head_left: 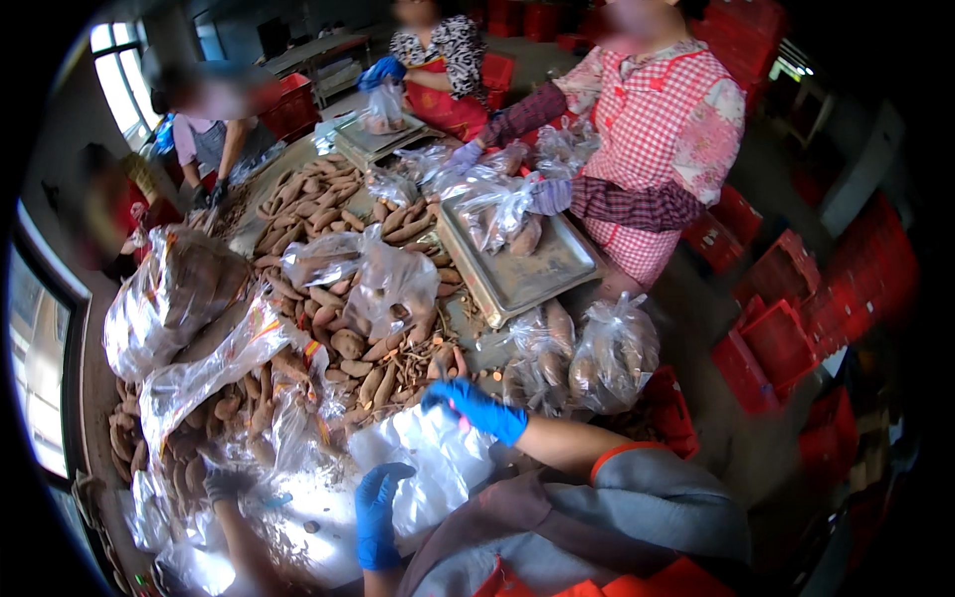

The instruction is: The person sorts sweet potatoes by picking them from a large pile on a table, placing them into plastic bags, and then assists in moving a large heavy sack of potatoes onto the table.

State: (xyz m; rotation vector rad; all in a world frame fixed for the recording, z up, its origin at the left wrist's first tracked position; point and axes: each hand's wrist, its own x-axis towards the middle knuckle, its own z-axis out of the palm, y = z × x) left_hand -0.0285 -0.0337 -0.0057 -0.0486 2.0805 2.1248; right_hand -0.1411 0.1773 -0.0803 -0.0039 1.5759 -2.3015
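My right hand [463, 408], in a blue glove, is closed on something small with a pink part that I cannot make out, just above a white plastic sheet or bag [428, 468] at the pile's near edge. My left hand [381, 507], also blue-gloved, is at the bottom centre beside that plastic, fingers curved and apart with nothing visible in them. Sweet potatoes [308, 204] cover much of the table, some under clear bags [388, 284]. Trimmed bits lie just beyond my right hand. Tied bags of sweet potatoes [612, 353] sit to the right.
A co-worker in pink check [647, 149] handles a bag over a metal tray [567, 279]. Three more people [428, 65] stand around the far and left sides. Another person's hand [224, 488] is at lower left. Red crates [771, 353] fill the right side.
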